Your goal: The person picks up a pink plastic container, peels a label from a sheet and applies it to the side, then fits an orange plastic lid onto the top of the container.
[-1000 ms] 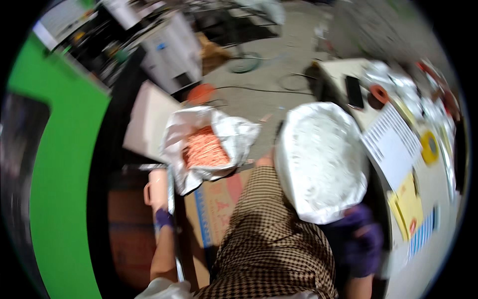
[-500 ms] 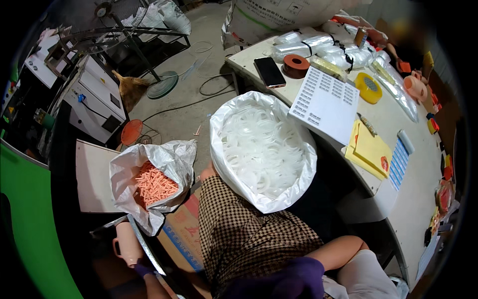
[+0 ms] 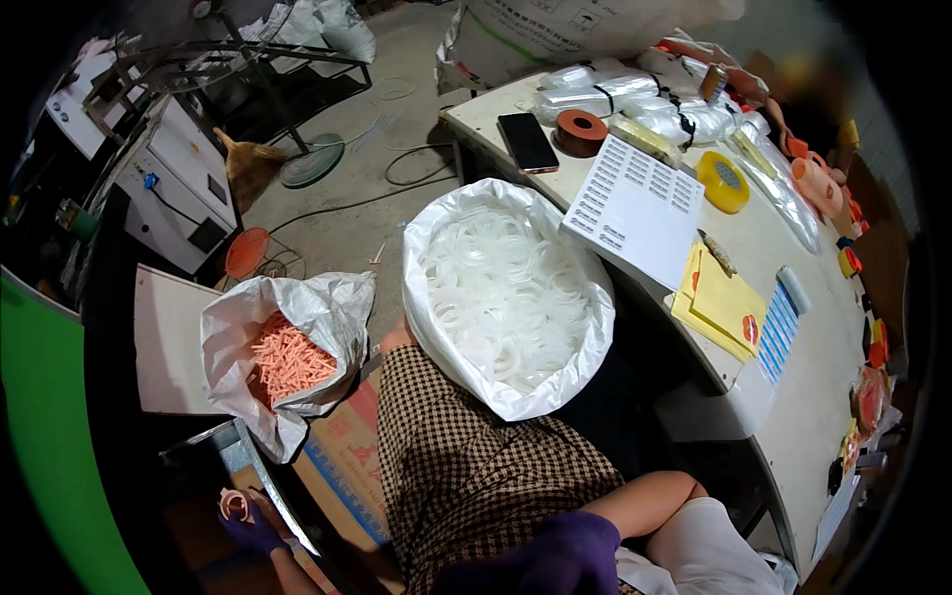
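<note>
Head view: by the fingers of the purple-gloved left hand, a pink cup is held from its lower side, beside a metal edge and over a dark space. Compared with half a second ago, the cup has been turned: its long side and handle were seen then, while its ring-shaped end is now shown. By judgement, it is being reoriented in the grip and has not been released. The purple-gloved right hand is placed low over the lap; whether its fingers are wide, narrow or holding something cannot be told.

Farther out, pink sticks are contained in a white sack, and clear rings are gathered in a white bag near the knees. Both are touched by neither glove. On the tabletop, at the right, a phone, a yellow tape roll and a printed sheet are laid.
</note>
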The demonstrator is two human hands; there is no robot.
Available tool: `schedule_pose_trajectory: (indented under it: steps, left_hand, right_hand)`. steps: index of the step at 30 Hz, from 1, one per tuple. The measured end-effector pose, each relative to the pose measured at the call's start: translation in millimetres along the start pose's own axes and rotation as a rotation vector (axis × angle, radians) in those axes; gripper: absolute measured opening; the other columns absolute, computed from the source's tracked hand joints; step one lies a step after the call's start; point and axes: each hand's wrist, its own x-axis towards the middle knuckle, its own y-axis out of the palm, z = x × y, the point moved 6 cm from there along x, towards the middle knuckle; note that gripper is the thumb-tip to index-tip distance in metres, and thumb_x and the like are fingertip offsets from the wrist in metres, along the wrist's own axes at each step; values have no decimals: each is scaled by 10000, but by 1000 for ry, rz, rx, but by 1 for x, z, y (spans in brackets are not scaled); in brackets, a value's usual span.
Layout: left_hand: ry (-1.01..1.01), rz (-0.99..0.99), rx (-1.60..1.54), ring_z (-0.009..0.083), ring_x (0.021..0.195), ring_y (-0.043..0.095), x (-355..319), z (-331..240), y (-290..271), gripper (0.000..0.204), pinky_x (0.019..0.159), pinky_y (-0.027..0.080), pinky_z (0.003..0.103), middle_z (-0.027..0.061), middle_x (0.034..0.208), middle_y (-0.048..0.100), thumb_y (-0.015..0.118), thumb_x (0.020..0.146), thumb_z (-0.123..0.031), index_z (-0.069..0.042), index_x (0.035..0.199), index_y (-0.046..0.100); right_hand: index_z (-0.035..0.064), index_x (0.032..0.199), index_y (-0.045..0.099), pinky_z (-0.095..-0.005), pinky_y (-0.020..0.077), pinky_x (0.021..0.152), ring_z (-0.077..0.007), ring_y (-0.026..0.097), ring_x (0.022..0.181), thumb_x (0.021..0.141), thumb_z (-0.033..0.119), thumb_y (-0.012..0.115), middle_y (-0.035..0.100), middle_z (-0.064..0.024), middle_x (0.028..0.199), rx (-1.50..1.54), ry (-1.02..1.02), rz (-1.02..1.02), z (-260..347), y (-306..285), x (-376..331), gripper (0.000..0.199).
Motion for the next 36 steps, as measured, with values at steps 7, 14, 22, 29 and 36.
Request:
schedule_pose_trajectory:
  steps: [7,14,22,29,36]
  left_hand:
    - [-37,195,-228,264,1246,557,47,38,36,907,1055,440,369,157,1337,578,909,622,-286,-4,1373,485]
    - [497,155,60,320,963,637,73,-152,-53,631,865,515,429,121,1026,645,906,531,-321,-97,1059,643]
    - [582,210,-651,335,931,656,-48,-362,-117,598,810,517,411,148,1044,659,861,684,-226,-18,1180,598]
    - [676,34,-543,376,948,622,-94,-413,-126,613,870,471,468,180,1119,626,834,710,-240,21,1201,574]
    - [626,289,-430,351,918,618,-59,-407,-90,287,832,466,468,133,1027,638,690,816,-187,-83,1081,647]
  right_hand:
    - [-7,1100,626,-474,463,969,-355,576,1137,867,22,515,604,-177,1220,-465,429,-66,17,-60,-67,260]
    - [113,1230,650,-416,531,871,-334,635,1018,774,28,633,636,-158,1171,-1534,655,-125,27,-91,-95,464]
    - [250,1346,576,-389,544,576,-272,671,781,828,165,675,615,-105,1227,-1555,554,341,-78,-65,-64,534]
    - [242,1172,664,-420,543,596,-303,684,749,854,239,644,675,-71,1020,-1570,911,173,-117,-99,-113,319]
    - [124,1311,502,-449,575,612,-390,695,815,853,162,577,608,-241,1207,-1751,882,618,-146,-101,-72,465]
